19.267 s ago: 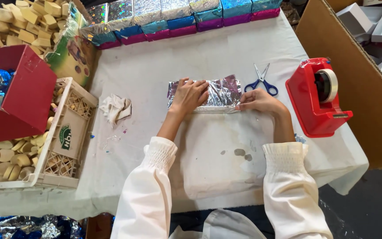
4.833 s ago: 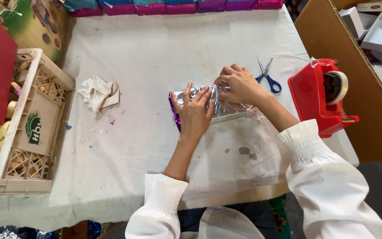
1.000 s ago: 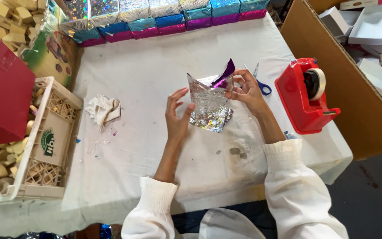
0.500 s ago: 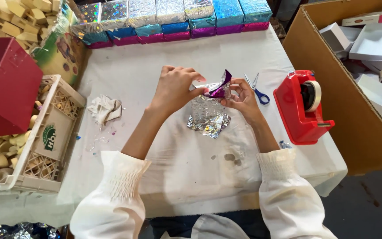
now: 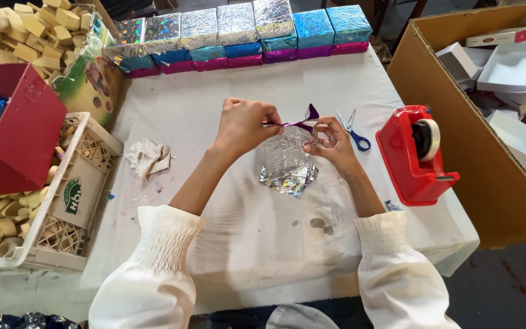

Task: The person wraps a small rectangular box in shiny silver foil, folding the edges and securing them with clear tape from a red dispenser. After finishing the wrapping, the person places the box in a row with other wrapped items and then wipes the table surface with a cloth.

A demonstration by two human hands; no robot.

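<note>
red tape dispenser (image 5: 415, 155), blue-handled scissors (image 5: 352, 130), crumpled cloth (image 5: 148, 158), plastic crate (image 5: 71, 195)

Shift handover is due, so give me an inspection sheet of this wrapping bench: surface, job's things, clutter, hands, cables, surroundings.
Surface: white cloth over the table, dark spots near the front edge.
Job's things: foil-wrapped box standing on end; its purple flap folded at the top.
Clutter: crumpled rag, blue scissors, red tape dispenser, foil scraps.
Hands: left hand pinches the flap; right hand steadies the box's top.
Cables: nothing seen.
Surroundings: row of wrapped boxes at the back, plastic crate and red box on the left, cardboard carton on the right.
</note>
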